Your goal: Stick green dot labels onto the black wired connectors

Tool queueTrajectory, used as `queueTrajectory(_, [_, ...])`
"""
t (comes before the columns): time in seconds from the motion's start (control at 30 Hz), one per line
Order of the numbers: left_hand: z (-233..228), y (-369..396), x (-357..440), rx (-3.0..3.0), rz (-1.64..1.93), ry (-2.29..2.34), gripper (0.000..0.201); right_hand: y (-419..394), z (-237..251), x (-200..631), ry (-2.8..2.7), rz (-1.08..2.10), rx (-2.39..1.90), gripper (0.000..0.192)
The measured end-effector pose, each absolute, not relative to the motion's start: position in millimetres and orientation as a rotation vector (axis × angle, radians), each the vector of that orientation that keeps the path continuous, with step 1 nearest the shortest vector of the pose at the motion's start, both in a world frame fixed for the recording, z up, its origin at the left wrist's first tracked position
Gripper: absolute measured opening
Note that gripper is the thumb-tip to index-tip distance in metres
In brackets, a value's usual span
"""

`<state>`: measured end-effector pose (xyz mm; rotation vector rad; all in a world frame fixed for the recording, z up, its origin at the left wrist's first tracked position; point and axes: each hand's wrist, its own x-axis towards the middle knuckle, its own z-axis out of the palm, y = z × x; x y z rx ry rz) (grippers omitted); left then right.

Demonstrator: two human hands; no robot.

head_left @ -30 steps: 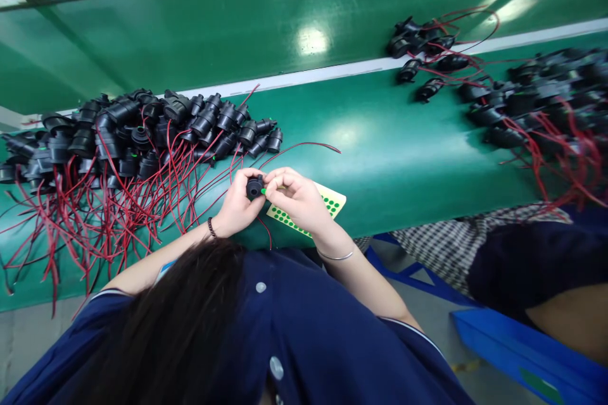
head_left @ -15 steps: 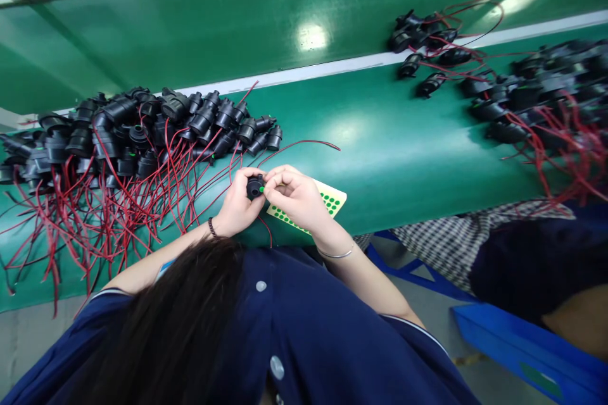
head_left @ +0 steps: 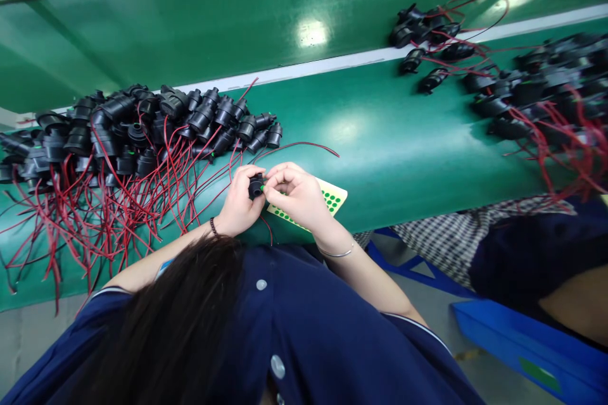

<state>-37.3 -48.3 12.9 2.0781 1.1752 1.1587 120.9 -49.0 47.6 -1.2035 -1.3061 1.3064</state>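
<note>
My left hand is closed around a small black plastic motor-like part, with its round end facing up toward me. At the side of that part, the fingertips of my right hand pinch a tiny green round sticker. Whether the sticker is touching the part all over is hard to see. Beneath my right hand lies a pale yellow sheet with rows of green dots, partly covered by the hand. A red wire curves over the table just beyond my fingers.
A big heap of black parts with tangled red wires covers the left of the green table. More black parts lie at the right, with several near the back ledge. A person sits at the right by a blue frame.
My hands hold nearly the same pose. The black part has tilted slightly and shifted a little right, with the right fingertips still at its side. The view has moved slightly.
</note>
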Motion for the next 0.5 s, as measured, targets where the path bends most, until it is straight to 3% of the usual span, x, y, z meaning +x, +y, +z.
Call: queueTrajectory(0.5, [10.7,-48.5,-35.0,2.157,1.282,1.117,0.036,-51.0,40.3,118.8,-1.267,1.316,-1.128,0.011])
